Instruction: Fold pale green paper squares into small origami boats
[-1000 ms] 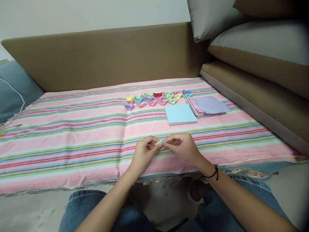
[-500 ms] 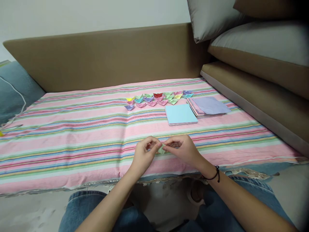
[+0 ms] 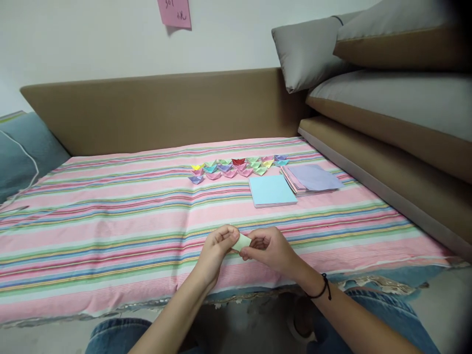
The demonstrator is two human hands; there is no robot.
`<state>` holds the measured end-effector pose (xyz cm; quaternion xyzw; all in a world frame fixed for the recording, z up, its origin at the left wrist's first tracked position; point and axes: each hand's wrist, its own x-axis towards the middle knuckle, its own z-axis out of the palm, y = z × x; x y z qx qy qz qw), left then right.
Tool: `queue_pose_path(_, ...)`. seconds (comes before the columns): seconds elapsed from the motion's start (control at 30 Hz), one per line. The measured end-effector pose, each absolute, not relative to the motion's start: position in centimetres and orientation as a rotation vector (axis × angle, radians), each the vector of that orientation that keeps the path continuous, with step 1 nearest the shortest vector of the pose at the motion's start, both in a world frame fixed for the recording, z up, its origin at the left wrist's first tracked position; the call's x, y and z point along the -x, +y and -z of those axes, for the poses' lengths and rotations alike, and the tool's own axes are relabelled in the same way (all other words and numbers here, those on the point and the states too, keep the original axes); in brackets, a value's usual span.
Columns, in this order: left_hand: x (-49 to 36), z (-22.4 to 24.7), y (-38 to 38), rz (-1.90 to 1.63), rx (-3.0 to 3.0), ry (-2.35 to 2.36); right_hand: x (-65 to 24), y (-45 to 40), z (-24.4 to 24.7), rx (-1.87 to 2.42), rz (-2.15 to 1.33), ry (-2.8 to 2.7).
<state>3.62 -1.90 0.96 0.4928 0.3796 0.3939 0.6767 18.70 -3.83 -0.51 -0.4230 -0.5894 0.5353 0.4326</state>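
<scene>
A small pale green piece of folded paper (image 3: 242,242) is held between my two hands, above the front part of the striped cloth. My left hand (image 3: 218,246) is closed, pinching its left side between thumb and fingers. On the other side my right hand (image 3: 268,250), with a black cord on the wrist, grips the right edge and lower corner. Fingers hide part of the folds. Beyond the hands lie a stack of light blue square paper (image 3: 273,191) and a looser pile topped with a lavender sheet (image 3: 313,177). Several small folded paper boats (image 3: 230,173) in many colours stand in rows behind.
The striped cloth (image 3: 110,221) covers the seat up to a brown backrest (image 3: 165,113). Grey and brown cushions (image 3: 387,98) are piled along the right. A white cable (image 3: 27,155) runs over a blue cushion at far left. A pink note (image 3: 176,14) hangs on the wall.
The green paper has turned from a small pointed shape to a flat four-sided face between my fingers. My view has tilted up, bringing the pink wall note into sight.
</scene>
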Motion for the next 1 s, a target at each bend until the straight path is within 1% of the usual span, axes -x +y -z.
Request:
queue_pose_path(0.1, -3.6, -1.2, -1.9, -0.949, -1.230, 0.922, -18.6, -3.8, 0.5, 1.112, -1.262, -1.478)
queue_pose_path(0.3, -3.4, -1.3, -1.9, -0.920, -1.292, 0.998, -18.5, -3.9, 0.8, 1.150, -1.094, -1.583)
queue_pose_path(0.57, -2.8, -0.6, -1.2, -0.955, -1.433, 1.091, -18.9, -3.6, 1.7, 1.128, -1.150, -1.452)
queue_pose_path(0.8, -2.9, 0.5, -1.5, -0.996, -1.852, 1.188, -18.6, -3.5, 2.1, 1.178, -0.841, -1.493)
queue_pose_path(1.0, -3.6, 1.7, -1.5, -1.011, -2.058, 1.318, -18.0, -3.2, 3.0, 1.251, -0.726, -1.434)
